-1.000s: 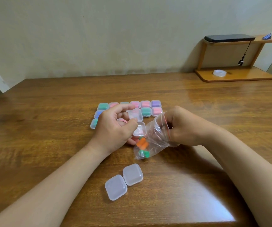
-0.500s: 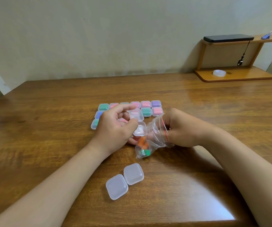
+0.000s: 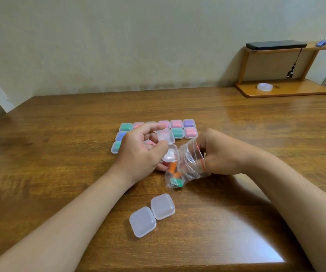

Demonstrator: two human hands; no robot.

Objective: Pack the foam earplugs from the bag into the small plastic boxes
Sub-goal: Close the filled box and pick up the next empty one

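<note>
My left hand [image 3: 139, 152] grips a small clear plastic box [image 3: 169, 147] standing open, its lid up. My right hand [image 3: 219, 154] holds a clear zip bag [image 3: 187, 165] by its mouth, right next to that box. Orange and green foam earplugs [image 3: 175, 176] lie in the bag's lower end, which rests on the wooden table [image 3: 60, 163]. Behind my hands several shut boxes [image 3: 183, 128] with coloured earplugs stand in rows. An empty open box [image 3: 152, 214] lies nearer to me.
A wooden shelf stand [image 3: 283, 89] sits at the table's far right corner, with a dark phone [image 3: 275, 45] on top and a tape roll [image 3: 264, 86] on its base. A wall runs behind the table.
My right hand has shifted the bag slightly, its earplug end swinging a little towards the open box. My left hand keeps its grip on the box.
</note>
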